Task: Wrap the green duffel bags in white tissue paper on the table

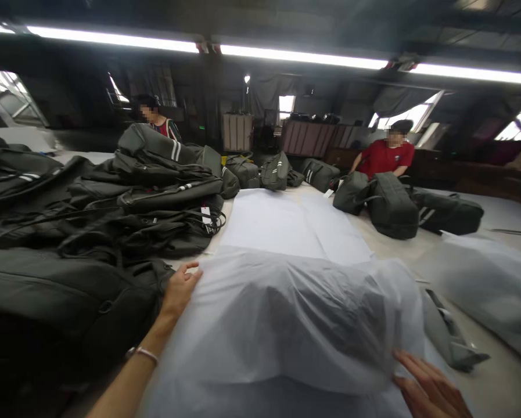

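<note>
A translucent plastic bag (269, 348) lies in front of me with a dark bag showing dimly inside. My left hand (182, 290) is at its far left corner, thumb and fingers closed on the film. Against the right side of the plastic rests my right hand (430, 386), fingers stretched out and flat. Under and beyond the plastic bag, white sheets (277, 223) are spread over the table.
Dark bags with white stripes (168, 174) are heaped on the left. Several stuffed dark bags (393, 203) stand across the table, near a person in red (388, 154). Another plastic-covered bag (487, 290) lies right. A second person (160, 119) is behind the heap.
</note>
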`<state>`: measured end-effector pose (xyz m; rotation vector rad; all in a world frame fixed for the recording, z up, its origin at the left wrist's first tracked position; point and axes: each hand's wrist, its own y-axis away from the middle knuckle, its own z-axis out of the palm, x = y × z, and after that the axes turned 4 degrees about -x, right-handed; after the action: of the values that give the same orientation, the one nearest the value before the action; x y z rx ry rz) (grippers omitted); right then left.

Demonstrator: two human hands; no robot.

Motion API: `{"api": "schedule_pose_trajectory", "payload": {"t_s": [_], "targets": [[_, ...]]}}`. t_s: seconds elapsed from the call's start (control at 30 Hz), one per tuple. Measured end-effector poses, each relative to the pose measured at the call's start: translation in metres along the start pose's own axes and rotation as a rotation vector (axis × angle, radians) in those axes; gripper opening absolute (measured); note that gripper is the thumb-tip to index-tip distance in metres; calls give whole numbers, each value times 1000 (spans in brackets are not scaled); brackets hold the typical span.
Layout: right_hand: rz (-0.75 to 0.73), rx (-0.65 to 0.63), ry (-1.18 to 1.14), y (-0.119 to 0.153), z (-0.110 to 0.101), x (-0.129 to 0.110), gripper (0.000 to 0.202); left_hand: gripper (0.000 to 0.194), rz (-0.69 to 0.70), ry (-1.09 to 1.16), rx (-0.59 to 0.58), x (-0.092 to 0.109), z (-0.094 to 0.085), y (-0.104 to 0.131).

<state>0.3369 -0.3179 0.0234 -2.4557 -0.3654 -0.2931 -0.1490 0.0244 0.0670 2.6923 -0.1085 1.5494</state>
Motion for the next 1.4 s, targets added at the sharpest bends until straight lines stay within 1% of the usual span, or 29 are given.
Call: {"api": "schedule_pose_trajectory", "payload": {"t_s": [0.07,0.1,0.13,0.17,0.2,0.27,0.3,0.33,0.37,0.4,0.43,0.47,0.5,0.53,0.6,0.67,0.73,0.8,0.83,0.9,1.0,1.03,1.07,1.1,1.17,1.23,1.3,1.33,1.4], "targets": [[27,-10,0,-9,-5,-11,12,48,-6,-78,8,-7,2,4],[48,-24,-1,-11,-7,-15,13,46,0,-126,21,-7,2,4],[63,-44,-10,-12,-9,-18,16,44,34,-194,56,-3,1,3],[75,-70,-27,-13,-13,-19,18,45,105,-278,112,4,-1,0],[93,-90,-50,-15,-18,-18,19,46,217,-365,181,16,-2,-4],[187,-68,-95,-26,-30,-12,18,48,535,-507,303,50,0,-13],[260,-25,-109,-36,-37,-8,17,49,699,-531,311,72,5,-18],[342,32,-116,-51,-43,-3,16,51,847,-531,267,94,13,-23],[424,88,-123,-69,-47,2,17,52,962,-545,185,116,25,-27],[478,122,-136,-90,-50,5,19,54,1035,-563,97,136,40,-29],[511,122,-151,-111,-49,7,23,57,1082,-592,2,152,57,-30],[514,101,-173,-130,-46,7,28,59,1112,-633,-97,163,75,-28],[495,61,-187,-147,-40,6,34,63,1135,-676,-190,168,92,-25],[460,11,-193,-160,-32,3,40,66,1163,-717,-274,169,107,-20],[374,-89,-198,-172,-8,-7,50,74,1238,-778,-395,160,130,-5],[330,-142,-202,-171,16,-19,56,79,1305,-804,-428,145,141,10],[349,-148,-211,-166,30,-28,58,79,1338,-818,-403,133,142,22],[378,-140,-226,-162,28,-31,59,77,1355,-829,-370,130,140,27],[384,-133,-243,-160,21,-30,59,76,1362,-831,-358,130,139,28],[413,-76,-289,-153,-5,-26,59,75,1378,-825,-334,131,139,28],[605,109,-349,-130,-42,-21,52,78,1429,-790,-321,130,141,31],[684,153,-360,-121,-48,-21,51,78,1455,-779,-325,128,142,34],[751,171,-368,-111,-50,-22,51,78,1483,-774,-333,127,143,37],[788,153,-377,-102,-46,-25,52,77,1510,-772,-342,125,144,41],[775,64,-384,-90,-26,-34,57,73,1549,-777,-361,122,145,49],[691,-37,-368,-84,-2,-49,62,70,1564,-783,-377,119,146,56],[613,-100,-335,-81,14,-66,66,67,1572,-791,-400,115,147,63],[587,-115,-327,-77,17,-74,67,65,1577,-792,-408,113,147,66],[559,-115,-361,-60,11,-91,62,63,1583,-786,-412,108,149,70]]}}
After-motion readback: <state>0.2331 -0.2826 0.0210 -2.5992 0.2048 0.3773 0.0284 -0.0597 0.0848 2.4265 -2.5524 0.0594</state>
